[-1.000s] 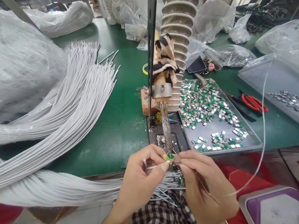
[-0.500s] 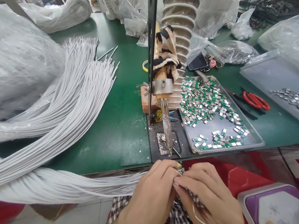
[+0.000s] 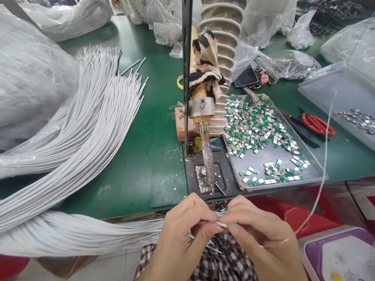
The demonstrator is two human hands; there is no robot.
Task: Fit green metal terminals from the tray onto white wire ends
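My left hand (image 3: 187, 233) and my right hand (image 3: 260, 240) meet just in front of the table edge, over a checked cloth. A short stretch of white cable (image 3: 222, 224) shows between their fingertips, pinched from both sides. Its very end is too small to make out. Beyond my fingers, a soldering iron (image 3: 209, 160) hangs in a clamp, tip downward over a black tray (image 3: 233, 180) with solder bits. A thin pale strand (image 3: 319, 193) arcs up on the right of my right hand; where it ends is hidden.
Bundles of white cables (image 3: 101, 136) cover the left side. A plastic tray (image 3: 316, 177) holds many small green circuit boards (image 3: 252, 124). Red-handled pliers (image 3: 318, 123), a clear bin (image 3: 351, 92) of metal parts and a ribbed hose (image 3: 220, 24) stand around. A white-purple device (image 3: 338, 261) sits lower right.
My hands have turned and drawn slightly apart, exposing the white cable between the fingertips. The thin strand on the right has swung from low across my right wrist to a raised arc.
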